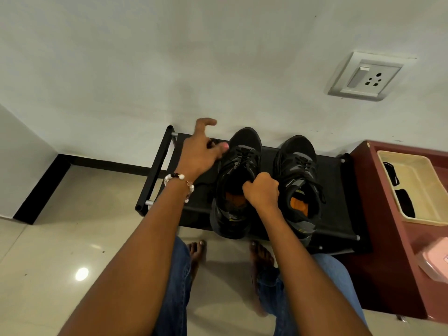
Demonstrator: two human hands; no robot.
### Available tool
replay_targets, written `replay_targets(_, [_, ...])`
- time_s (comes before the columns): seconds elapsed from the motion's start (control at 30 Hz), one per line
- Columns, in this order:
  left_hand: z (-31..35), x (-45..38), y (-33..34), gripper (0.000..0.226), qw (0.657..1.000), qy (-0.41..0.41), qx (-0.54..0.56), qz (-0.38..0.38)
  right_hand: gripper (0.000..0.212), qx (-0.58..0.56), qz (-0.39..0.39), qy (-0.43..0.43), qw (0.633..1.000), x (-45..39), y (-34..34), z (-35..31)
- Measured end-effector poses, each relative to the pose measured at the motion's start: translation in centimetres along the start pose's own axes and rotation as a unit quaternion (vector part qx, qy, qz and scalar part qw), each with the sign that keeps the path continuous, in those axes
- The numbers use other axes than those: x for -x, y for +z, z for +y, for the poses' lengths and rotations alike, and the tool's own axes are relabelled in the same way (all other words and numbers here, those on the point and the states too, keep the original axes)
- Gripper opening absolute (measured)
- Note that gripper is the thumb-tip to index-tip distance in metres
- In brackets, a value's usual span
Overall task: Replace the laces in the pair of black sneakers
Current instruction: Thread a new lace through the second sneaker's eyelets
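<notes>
So the person is standing over a low black shoe rack (337,190) against the wall, and both black sneakers (297,183) are sitting on its top shelf, toes pointing at the wall and heels hanging over the near edge. Long axis of each shoe is running straight away from them.

The right hand (261,190) is curling tight around the tongue and collar edge of the sneaker at the rack's left half (236,185), gripping it. The left hand (201,151) is hovering just beside that shoe's laces (243,156), fingers spread and loosely bent, holding nothing as far as I can tell (a thin dark bit near the fingertips might be a lace end, too small to call). Either way, both hands are on that same shoe, so I'd guess unlacing is starting there.

Uppers are looking like matte mesh with grey panels and orange insoles. Laces are still threaded in both shoes.
</notes>
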State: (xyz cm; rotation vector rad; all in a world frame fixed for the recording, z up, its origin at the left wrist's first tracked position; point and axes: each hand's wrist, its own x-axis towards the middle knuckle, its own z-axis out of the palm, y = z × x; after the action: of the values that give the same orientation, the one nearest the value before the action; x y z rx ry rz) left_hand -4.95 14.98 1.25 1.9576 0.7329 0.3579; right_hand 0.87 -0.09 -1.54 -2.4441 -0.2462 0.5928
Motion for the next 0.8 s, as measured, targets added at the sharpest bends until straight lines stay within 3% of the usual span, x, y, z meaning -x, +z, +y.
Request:
replay_targets(0.07, [-0.4,-0.1,0.5,0.033,0.988,0.031,-0.143,-0.053,0.017,-0.001,0.0,0.003,1.0,0.0,0.0,-0.1])
replay_targets(0.13, [-0.5,-0.3,0.8,0.016,0.974,0.028,-0.207,-0.093,0.017,-0.001,-0.002,0.007,1.0,0.1,0.0,-0.1])
replay_targets(0.27, [-0.4,-0.4,1.1,0.011,0.976,0.013,-0.2,-0.091,0.028,-0.003,-0.001,0.012,1.0,0.0,0.0,-0.1])
replay_targets(0.37, [0.0,-0.4,1.0,0.016,0.996,-0.067,-0.018,-0.054,0.03,-0.009,0.006,0.014,1.0,0.0,0.4,0.0])
replay_targets(0.43, [0.5,-0.5,0.4,0.022,0.975,-0.125,0.184,-0.011,0.03,-0.012,0.01,0.014,1.0,0.0,0.5,0.0])
replay_targets(0.47, [0.8,-0.6,0.1,0.022,0.943,-0.147,0.297,0.005,0.03,-0.012,0.012,0.014,1.0,0.0,0.6,0.0])
replay_targets(0.57, [1.0,-0.7,-1.1,0.023,0.798,-0.184,0.572,0.044,0.031,-0.009,0.015,0.014,1.0,-0.1,0.7,0.0])
replay_targets(0.63, [1.1,-0.7,-1.4,0.03,0.738,-0.184,0.648,0.047,0.03,-0.008,0.018,0.013,1.0,-0.1,1.0,0.0])
replay_targets(0.8, [1.4,-0.9,-0.8,0.035,0.719,-0.137,0.68,0.036,0.03,-0.013,0.028,0.011,0.999,-0.2,1.4,-0.1])
